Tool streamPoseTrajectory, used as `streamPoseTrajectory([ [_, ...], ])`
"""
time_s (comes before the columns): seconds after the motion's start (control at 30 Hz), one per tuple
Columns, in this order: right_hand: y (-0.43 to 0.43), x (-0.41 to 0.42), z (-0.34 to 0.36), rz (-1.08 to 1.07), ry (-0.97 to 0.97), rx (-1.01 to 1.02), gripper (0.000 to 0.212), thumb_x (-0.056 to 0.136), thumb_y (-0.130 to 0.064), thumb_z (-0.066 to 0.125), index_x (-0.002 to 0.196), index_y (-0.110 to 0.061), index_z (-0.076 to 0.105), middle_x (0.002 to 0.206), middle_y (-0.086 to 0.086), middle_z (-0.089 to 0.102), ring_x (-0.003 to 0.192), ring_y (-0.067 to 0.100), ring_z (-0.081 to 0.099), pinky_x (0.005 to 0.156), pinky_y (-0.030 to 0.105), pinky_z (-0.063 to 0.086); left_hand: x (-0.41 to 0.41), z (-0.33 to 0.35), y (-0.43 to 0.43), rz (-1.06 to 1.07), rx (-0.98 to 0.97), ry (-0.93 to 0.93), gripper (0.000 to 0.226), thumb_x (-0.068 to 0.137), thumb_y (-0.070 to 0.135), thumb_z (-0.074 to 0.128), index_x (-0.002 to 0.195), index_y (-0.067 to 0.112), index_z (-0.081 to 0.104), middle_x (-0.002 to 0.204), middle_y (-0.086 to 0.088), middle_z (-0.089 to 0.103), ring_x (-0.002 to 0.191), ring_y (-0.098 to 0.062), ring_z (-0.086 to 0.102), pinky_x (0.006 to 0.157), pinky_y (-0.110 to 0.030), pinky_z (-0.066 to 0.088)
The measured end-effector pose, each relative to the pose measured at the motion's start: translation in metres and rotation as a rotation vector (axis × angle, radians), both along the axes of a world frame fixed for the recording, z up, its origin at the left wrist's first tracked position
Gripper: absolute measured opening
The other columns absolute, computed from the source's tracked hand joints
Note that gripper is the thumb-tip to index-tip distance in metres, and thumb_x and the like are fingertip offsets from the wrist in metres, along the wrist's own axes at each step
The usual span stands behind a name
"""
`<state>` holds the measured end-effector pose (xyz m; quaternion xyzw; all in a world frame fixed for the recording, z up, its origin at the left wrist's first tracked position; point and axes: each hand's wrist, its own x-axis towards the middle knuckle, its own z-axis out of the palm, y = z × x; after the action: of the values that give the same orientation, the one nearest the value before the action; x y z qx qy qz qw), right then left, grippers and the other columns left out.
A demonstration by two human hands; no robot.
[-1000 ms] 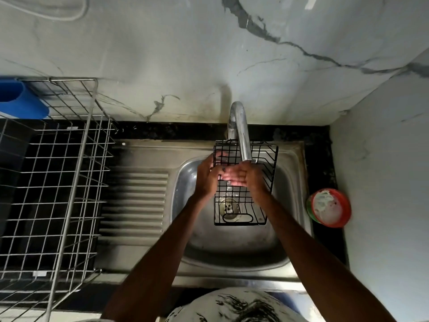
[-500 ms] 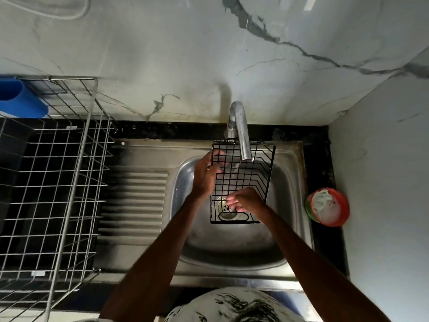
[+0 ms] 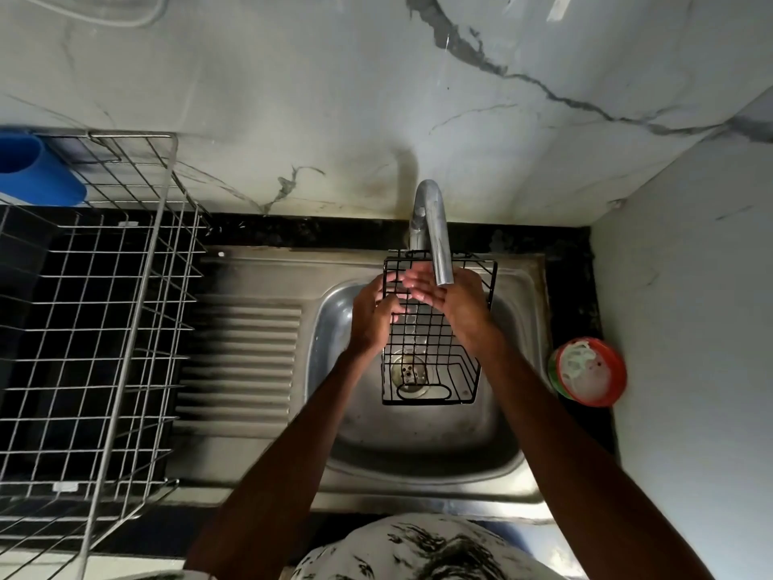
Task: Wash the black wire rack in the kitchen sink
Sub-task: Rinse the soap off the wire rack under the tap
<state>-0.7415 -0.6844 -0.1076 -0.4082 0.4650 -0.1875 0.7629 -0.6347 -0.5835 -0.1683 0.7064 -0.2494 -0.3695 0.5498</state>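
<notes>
The black wire rack (image 3: 435, 362) hangs over the steel sink (image 3: 418, 450), right under the tap (image 3: 435, 232). My left hand (image 3: 372, 316) grips the rack's left edge near its top. My right hand (image 3: 451, 299) lies flat on the rack's upper mesh, fingers spread, just below the spout. A thin stream of water runs down through the mesh toward the drain (image 3: 410, 370), which shows through the rack's lower part.
A large silver wire dish rack (image 3: 100, 311) stands on the black counter at the left, with a blue container (image 3: 29, 173) behind it. The ribbed drainboard (image 3: 238, 362) lies between. A red-rimmed tub (image 3: 587, 370) sits at the sink's right, close to the side wall.
My right hand slid from the rack's upper mesh down to its lower part, then back up under the spout. My left hand kept hold of the left edge.
</notes>
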Motion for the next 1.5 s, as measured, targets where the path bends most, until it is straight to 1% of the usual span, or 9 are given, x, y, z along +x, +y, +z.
streamPoseTrajectory([
  [0.13, 0.009, -0.010, -0.025, 0.264, 0.208, 0.019, 0.023, 0.097, -0.004, 0.053, 0.111, 0.005, 0.069, 0.103, 0.021, 0.074, 0.097, 0.033, 0.074, 0.089, 0.039, 0.060, -0.002, 0.010, -0.004, 0.004, -0.030, -0.082, 0.028, 0.086, 0.034, 0.049, 0.110, 0.042, 0.061, 0.089, 0.009, 0.072, 0.079, -0.008, 0.069, 0.073, -0.029, 0.055],
  [0.4, 0.037, -0.031, -0.071, 0.694, 0.510, -0.049, 0.026, 0.100, -0.003, 0.049, 0.113, 0.000, 0.071, 0.111, 0.014, 0.074, 0.095, 0.018, 0.073, 0.083, 0.028, 0.060, 0.002, 0.009, -0.006, 0.041, -0.065, -0.007, 0.037, 0.090, 0.020, 0.055, 0.122, 0.006, 0.067, 0.097, -0.011, 0.077, 0.082, -0.041, 0.072, 0.069, -0.057, 0.058],
  [0.5, 0.033, -0.026, -0.062, 0.651, 0.529, -0.220, 0.025, 0.102, -0.006, 0.047, 0.109, 0.003, 0.070, 0.105, 0.019, 0.075, 0.079, 0.016, 0.072, 0.062, 0.017, 0.056, -0.001, 0.010, -0.004, 0.041, -0.054, -0.044, 0.037, 0.089, 0.033, 0.055, 0.118, 0.014, 0.068, 0.096, -0.009, 0.076, 0.080, -0.040, 0.071, 0.069, -0.055, 0.058],
  [0.7, 0.003, 0.002, -0.023, 0.130, 0.134, -0.012, 0.013, 0.093, -0.001, 0.059, 0.098, 0.000, 0.071, 0.086, 0.007, 0.078, 0.084, 0.022, 0.076, 0.082, 0.036, 0.062, -0.005, 0.018, -0.002, -0.026, -0.045, -0.070, 0.032, 0.086, 0.046, 0.052, 0.111, 0.034, 0.068, 0.096, 0.000, 0.077, 0.093, -0.018, 0.074, 0.085, -0.049, 0.061],
  [0.8, 0.009, 0.005, -0.027, 0.117, 0.111, 0.062, 0.023, 0.093, 0.009, 0.052, 0.107, 0.003, 0.070, 0.099, 0.015, 0.077, 0.092, 0.027, 0.076, 0.084, 0.039, 0.062, -0.004, 0.022, -0.005, 0.002, -0.060, -0.092, 0.046, 0.084, 0.045, 0.052, 0.114, 0.015, 0.070, 0.095, -0.002, 0.077, 0.090, -0.018, 0.073, 0.081, -0.042, 0.061],
  [0.9, 0.020, -0.008, -0.047, 0.272, 0.206, 0.055, 0.022, 0.096, 0.002, 0.053, 0.109, -0.003, 0.070, 0.103, 0.012, 0.076, 0.095, 0.024, 0.075, 0.088, 0.039, 0.060, 0.000, 0.021, -0.006, 0.029, -0.053, -0.114, 0.055, 0.079, 0.045, 0.049, 0.117, 0.011, 0.068, 0.093, -0.003, 0.075, 0.076, -0.011, 0.070, 0.072, -0.029, 0.058],
  [1.0, 0.024, -0.027, -0.066, 0.561, 0.447, -0.001, 0.021, 0.098, -0.005, 0.054, 0.111, -0.002, 0.071, 0.106, 0.014, 0.076, 0.092, 0.019, 0.075, 0.085, 0.033, 0.061, 0.004, 0.020, -0.002, 0.038, -0.010, -0.103, 0.051, 0.083, 0.043, 0.053, 0.125, 0.016, 0.066, 0.103, -0.007, 0.075, 0.080, -0.029, 0.073, 0.071, -0.050, 0.063],
  [1.23, 0.028, -0.015, -0.044, 0.834, 1.034, -0.667, 0.020, 0.091, -0.017, 0.063, 0.108, -0.007, 0.064, 0.104, 0.009, 0.067, 0.097, 0.023, 0.065, 0.075, 0.032, 0.053, -0.001, 0.023, 0.000, 0.013, 0.051, -0.237, 0.033, 0.091, 0.040, 0.055, 0.117, 0.024, 0.067, 0.091, 0.000, 0.074, 0.074, -0.019, 0.072, 0.066, -0.052, 0.061],
  [1.5, -0.005, 0.006, -0.022, 0.462, 0.770, -0.661, 0.017, 0.096, -0.020, 0.059, 0.107, -0.012, 0.069, 0.106, 0.006, 0.070, 0.082, 0.012, 0.066, 0.058, 0.020, 0.049, 0.000, 0.038, 0.013, -0.039, 0.196, -0.327, 0.055, 0.085, 0.041, 0.052, 0.129, 0.009, 0.065, 0.096, 0.008, 0.072, 0.078, 0.004, 0.062, 0.069, -0.015, 0.046],
])
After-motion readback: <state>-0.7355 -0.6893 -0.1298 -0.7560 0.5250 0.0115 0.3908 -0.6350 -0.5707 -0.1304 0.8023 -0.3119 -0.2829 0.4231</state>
